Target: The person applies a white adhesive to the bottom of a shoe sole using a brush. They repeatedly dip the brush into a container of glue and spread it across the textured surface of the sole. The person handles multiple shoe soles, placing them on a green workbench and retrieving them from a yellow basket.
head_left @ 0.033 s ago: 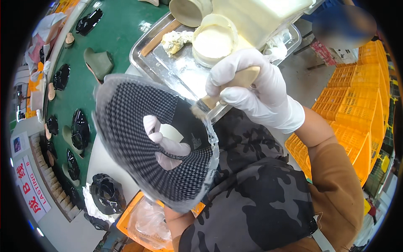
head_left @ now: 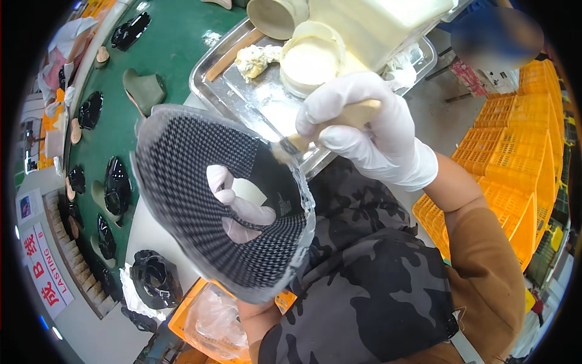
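Observation:
In white gloves, my right hand grips a wooden-handled brush. Its pale bristles touch or nearly touch the rim of a shoe upper, beside the dark patch of its lining. The upper is tilted with its checked black-and-grey inside facing me, and a whitish, glossy band runs along its edge. My left hand holds it from beneath; the gloved fingers poke through the opening in the middle, and the rest of the hand is hidden. Beyond the brush stands a round tub of cream-coloured paste.
The tub shares a metal tray with a crusted lump and a large pale container. Shiny black uppers and a green shoe last lie on the green surface. Orange crates are stacked at right.
The brush has shifted slightly up and to the left along the upper's rim. The upper has moved a little to the left at its far edge.

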Motion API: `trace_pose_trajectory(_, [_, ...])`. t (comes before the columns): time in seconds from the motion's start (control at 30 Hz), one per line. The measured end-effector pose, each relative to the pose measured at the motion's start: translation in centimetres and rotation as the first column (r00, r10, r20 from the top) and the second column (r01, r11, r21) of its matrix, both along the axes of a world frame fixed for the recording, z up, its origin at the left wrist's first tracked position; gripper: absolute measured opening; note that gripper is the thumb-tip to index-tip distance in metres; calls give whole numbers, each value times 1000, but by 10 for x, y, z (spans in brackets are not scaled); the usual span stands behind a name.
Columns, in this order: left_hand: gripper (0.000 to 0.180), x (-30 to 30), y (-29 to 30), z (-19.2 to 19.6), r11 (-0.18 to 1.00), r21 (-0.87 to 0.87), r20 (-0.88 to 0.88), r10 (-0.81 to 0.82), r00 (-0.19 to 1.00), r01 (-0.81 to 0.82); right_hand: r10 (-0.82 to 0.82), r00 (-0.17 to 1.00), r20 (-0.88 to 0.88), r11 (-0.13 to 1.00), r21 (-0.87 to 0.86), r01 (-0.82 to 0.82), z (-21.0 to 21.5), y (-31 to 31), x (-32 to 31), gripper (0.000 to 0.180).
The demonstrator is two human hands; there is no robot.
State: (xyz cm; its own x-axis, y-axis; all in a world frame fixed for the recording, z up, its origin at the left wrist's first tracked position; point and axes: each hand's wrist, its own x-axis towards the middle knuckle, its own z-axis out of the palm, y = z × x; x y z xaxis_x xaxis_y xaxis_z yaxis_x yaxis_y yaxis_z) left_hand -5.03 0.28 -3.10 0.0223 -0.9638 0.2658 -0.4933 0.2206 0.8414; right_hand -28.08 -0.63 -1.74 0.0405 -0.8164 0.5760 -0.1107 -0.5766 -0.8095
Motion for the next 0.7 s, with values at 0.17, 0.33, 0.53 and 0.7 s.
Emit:
trace_pose_trajectory(0.17, [51, -17, -11, -55, 974, 144, -246, 205, 947, -173, -38, 985, 168, 984, -165, 66, 18, -16, -2, 18])
trace_pose_trajectory(0.33, [57, -5, -41, -31, 993, 69, -842, 9, 539, 93, -137, 984, -110, 975, -190, 114, 57, -38, -41, 21])
trace_pose_trajectory(0.53, [48, 16, -120, 4, 991, -132, -41, -36, 998, 31, -207, 977, -58, 950, 227, 215, 77, -94, -89, 17])
trace_pose_trajectory(0.7, [31, 32, -223, 5, 903, -428, 490, 186, 852, 49, -107, 991, -81, 948, 292, 127, 76, -94, -81, 13])
